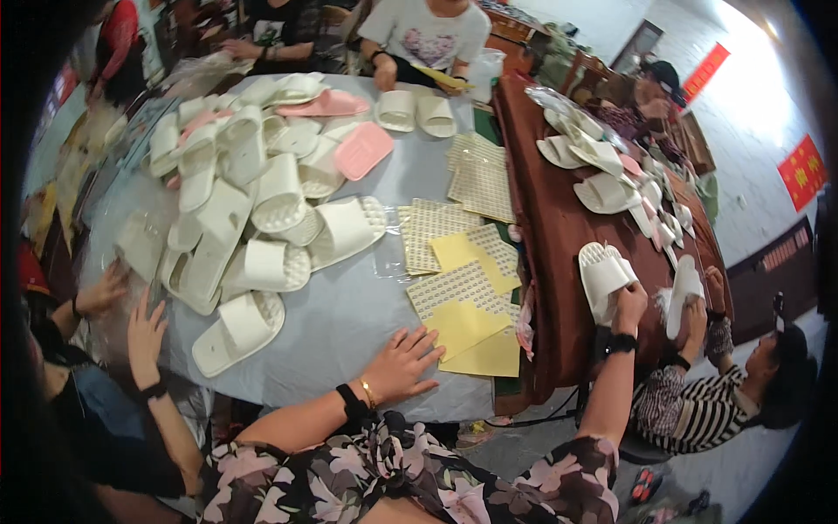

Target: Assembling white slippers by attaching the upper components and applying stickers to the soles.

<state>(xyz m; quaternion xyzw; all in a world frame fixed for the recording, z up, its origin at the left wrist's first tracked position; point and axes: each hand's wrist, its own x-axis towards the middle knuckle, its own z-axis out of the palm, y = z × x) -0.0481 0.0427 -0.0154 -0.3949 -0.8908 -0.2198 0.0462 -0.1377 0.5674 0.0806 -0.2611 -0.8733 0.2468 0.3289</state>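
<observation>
My left hand (401, 367) lies flat on the grey-covered table, fingers spread, its tips at the edge of a sticker sheet (452, 293) and a yellow backing sheet (471, 332). At the right, my right hand (630, 307) grips a white slipper (599, 278) by its strap side, over the brown-covered table. More sticker sheets (484, 175) lie in overlapping piles along the grey table's right edge. A heap of white slippers (279, 205) with a few pink slippers (364, 150) covers the left side. One white slipper (240, 332) lies nearest, left of my left hand.
Across the table a person in a white shirt (428, 35) sits by a pair of white slippers (415, 113). A co-worker's hands (144, 336) are at the left. To the right, a person in stripes (698, 406) holds a slipper (683, 297); more slippers (607, 192) lie beyond.
</observation>
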